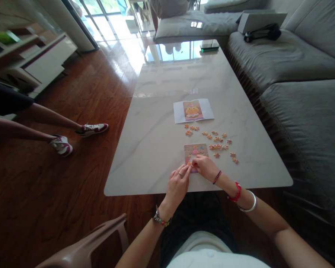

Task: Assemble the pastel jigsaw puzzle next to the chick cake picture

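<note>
On the table (156, 149), both hands press the puzzle board (195, 150)

No words, numbers or brand marks can be read anywhere; the puzzle board (196, 149) and the printed sheet (193, 110) show only pictures.

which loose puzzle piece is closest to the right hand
The lone piece just right of the puzzle board, beside the right hand. The other loose pieces lie farther up the table or farther right.
</note>
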`<state>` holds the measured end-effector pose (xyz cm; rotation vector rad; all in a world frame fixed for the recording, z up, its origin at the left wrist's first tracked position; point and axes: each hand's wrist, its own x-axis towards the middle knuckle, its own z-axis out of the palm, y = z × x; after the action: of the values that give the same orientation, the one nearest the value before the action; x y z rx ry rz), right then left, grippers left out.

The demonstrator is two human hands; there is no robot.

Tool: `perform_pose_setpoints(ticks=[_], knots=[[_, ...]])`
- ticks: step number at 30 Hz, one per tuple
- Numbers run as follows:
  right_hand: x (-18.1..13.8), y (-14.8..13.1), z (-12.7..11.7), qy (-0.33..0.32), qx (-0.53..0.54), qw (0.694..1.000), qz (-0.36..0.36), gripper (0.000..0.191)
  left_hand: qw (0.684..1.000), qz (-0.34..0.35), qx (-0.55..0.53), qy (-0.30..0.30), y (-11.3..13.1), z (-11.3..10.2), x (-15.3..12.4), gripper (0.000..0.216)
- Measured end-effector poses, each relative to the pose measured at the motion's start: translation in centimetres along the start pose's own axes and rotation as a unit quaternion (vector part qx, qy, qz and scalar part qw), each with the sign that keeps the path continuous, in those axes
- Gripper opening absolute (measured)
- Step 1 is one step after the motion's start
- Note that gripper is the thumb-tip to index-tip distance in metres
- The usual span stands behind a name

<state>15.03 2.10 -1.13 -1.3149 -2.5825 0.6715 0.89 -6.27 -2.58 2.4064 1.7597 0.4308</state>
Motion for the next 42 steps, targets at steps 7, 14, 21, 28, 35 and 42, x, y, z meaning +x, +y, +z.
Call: perform_pose_setpoints(ticks=[7,14,21,28,35,42], knots=[[-3.5,-1.2,1.7,0.063,-0.102,0.992,-0.05,0.019,0.996,0.019,0.086,-0.024,0.3,0.2,-0.4,0.038],[-4.6,-1.5,1.1,0.067,-0.096,0.992,-0.047,0.026,0.994,0.045,0.093,-0.045,0.6,-0.5,1.2,0.028],[-5.2,-0.8,1.0,0.083,-0.046,0.993,-0.065,0.027,0.998,0.033,0.041,-0.018,0.3,-0.6,0.9,0.035],[-5.4,0.8,-0.4,0.123,0.04,0.99,-0.062,0.022,0.999,0.015,0.036,-0.016,0.8,-0.5,1.8,0.033],[-7.5,6.0,-3.0,0.222,0.108,0.967,0.067,0.02,0.999,-0.004,0.03,-0.042,1.2,-0.5,3.3,0.02],[-2.1,8.2,-5.5,0.206,0.144,0.964,0.087,0.017,0.997,-0.05,-0.042,0.027,0.2,-1.8,8.9,0.02]])
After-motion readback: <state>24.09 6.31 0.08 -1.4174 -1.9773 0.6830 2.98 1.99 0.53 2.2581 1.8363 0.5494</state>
